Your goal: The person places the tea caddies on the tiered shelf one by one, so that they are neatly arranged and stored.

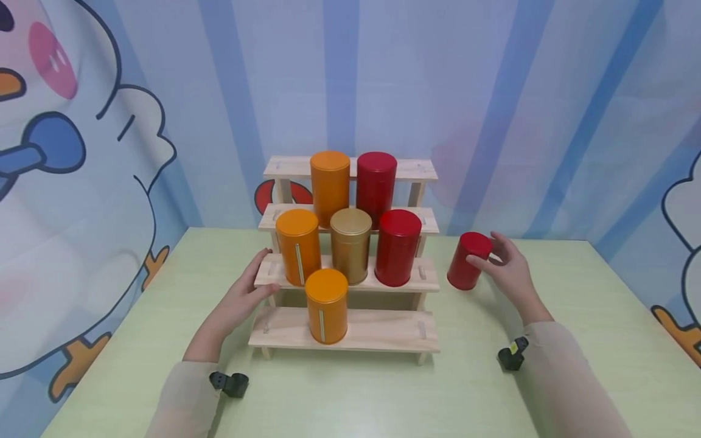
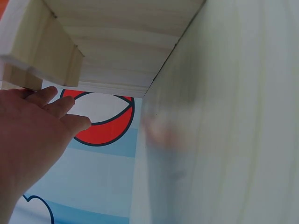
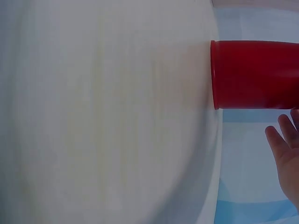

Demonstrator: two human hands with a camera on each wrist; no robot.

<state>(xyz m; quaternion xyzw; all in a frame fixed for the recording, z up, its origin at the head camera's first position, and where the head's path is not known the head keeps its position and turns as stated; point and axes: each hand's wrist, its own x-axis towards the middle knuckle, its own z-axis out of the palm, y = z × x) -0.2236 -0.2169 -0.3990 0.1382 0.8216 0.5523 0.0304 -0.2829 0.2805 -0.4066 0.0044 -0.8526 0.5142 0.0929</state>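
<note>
On the right side of the table a red can [image 1: 465, 267] stands upright, also visible in the right wrist view. My right hand [image 1: 509, 267] holds its upper part, thumb across the near side and fingers at the far right; the other fingers spread beside it. A stepped wooden rack [image 1: 383, 328] stands in the middle. At its left end my left hand [image 1: 241, 301] grips a step, thumb at the front edge and fingers behind. On the rack are orange cans [image 1: 327, 313], a gold can [image 1: 350, 249] and two red cans [image 1: 398, 252].
The pale green table [image 1: 339, 395] runs back to a blue striped cloth [image 1: 438, 79] behind the rack. A large cartoon bird [image 1: 71, 243] is printed on its left part. The rack's top step [image 1: 416, 170] stands close to the cloth.
</note>
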